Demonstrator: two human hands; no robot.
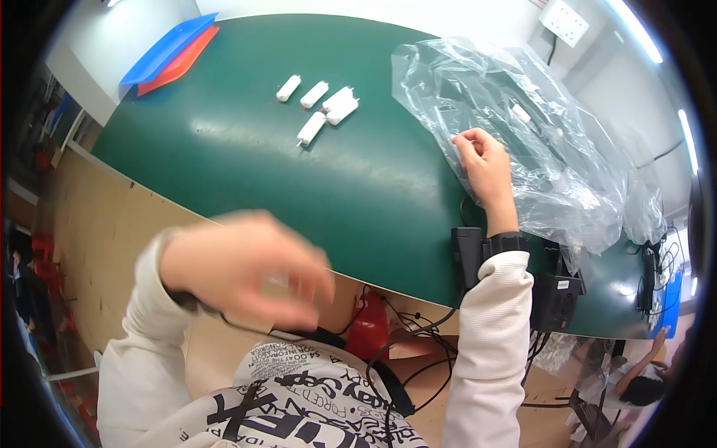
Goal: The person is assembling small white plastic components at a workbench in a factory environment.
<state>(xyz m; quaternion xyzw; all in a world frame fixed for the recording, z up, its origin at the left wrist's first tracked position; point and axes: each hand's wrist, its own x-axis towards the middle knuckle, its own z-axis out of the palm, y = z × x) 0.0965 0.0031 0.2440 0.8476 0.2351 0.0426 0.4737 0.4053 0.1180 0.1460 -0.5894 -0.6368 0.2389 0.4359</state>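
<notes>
My right hand point(484, 166) rests on the green table point(314, 187) with its fingers pinching the near edge of a large clear plastic bag point(538, 142). The bag is crumpled and lies over the right part of the table; a small white piece shows inside it. My left hand point(243, 269) is raised close to my chest, blurred, fingers curled around what looks like a small white piece. Several white cylindrical parts point(321, 108) with thin pins at their ends lie in a loose group at the far middle of the table.
A blue tray stacked on a red one point(175, 56) sits at the table's far left. Black devices point(556, 295) and cables hang at the near right edge. A red object point(370, 328) lies below the table edge. A wall socket point(564, 21) is at the top right.
</notes>
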